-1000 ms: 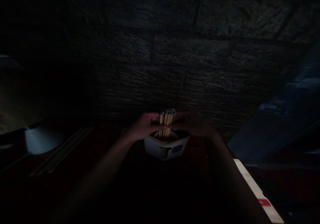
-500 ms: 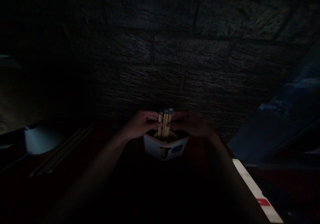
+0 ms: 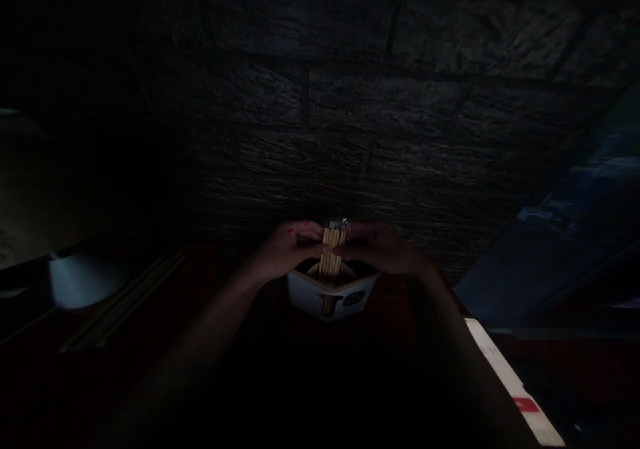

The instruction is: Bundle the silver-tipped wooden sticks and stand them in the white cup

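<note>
Dark feed, but I can read the main relation: the sticks [image 3: 330, 265] are right between my fingers, neither hand nearer. Left hand [image 3: 299, 249] is on their left side, right hand [image 3: 376, 247] on their right, both touching. Thumbs lie across the near face, other fingers up by the tops and partly hidden, so I'm pinching the bundle from two sides; how hard, can't tell. Long axis runs close to upright, tops leaning a touch toward the right hand. Shiny wrap [image 3: 336, 225] sits on the top ends, level with my upper fingers. Below the fingers the sticks go down into the box [image 3: 303, 295], lower ends showing through the cutout in its front; whether they touch the bottom, can't tell. Box wall is just under both thumbs, on my side. Wall [image 3: 350, 102] of stone blocks rises beyond the fingertips, gap unclear. Well left of the left fingers: some long rods [image 3: 125, 299], lying slanted, with a white thing [image 3: 83, 279] beside them. Well right, nearer me: a pale strip [image 3: 507, 369].
</note>
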`<act>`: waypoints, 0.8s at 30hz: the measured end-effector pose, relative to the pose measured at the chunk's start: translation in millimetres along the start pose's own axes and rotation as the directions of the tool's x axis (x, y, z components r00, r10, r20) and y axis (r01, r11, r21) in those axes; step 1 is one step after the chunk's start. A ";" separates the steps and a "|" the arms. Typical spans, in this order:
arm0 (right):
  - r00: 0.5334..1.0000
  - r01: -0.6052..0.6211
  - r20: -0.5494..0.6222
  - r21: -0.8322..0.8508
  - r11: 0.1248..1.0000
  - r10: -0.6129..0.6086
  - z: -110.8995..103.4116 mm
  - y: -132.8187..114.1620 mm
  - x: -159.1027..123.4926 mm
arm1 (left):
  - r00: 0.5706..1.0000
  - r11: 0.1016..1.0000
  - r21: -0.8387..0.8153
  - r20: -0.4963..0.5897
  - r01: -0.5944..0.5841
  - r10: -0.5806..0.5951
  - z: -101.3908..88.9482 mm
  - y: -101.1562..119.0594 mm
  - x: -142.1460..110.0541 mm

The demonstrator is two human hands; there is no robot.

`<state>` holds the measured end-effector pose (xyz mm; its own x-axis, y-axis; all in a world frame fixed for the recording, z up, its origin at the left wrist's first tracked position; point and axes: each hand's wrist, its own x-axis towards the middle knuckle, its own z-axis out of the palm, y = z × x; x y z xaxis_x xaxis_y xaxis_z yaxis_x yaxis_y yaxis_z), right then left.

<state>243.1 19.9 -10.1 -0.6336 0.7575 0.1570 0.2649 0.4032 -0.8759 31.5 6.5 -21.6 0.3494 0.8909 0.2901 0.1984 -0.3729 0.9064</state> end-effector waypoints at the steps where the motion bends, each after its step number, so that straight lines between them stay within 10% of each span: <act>1: 1.000 0.002 -0.008 0.004 1.000 -0.002 -0.5 0.0 -0.5 | 1.000 1.000 0.001 -0.007 -0.002 0.002 1.1 0.8 -0.3; 24: 0.998 -0.026 -0.067 -0.065 0.998 0.021 -0.2 2.3 0.6 | 1.000 1.000 0.016 0.021 0.019 -0.019 7.7 -2.6 0.5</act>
<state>243.5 21.4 -12.0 -0.5779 0.7985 0.1685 0.3281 0.4163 -0.8480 38.2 5.8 -26.2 0.3649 0.8923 0.2660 0.2194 -0.3600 0.9068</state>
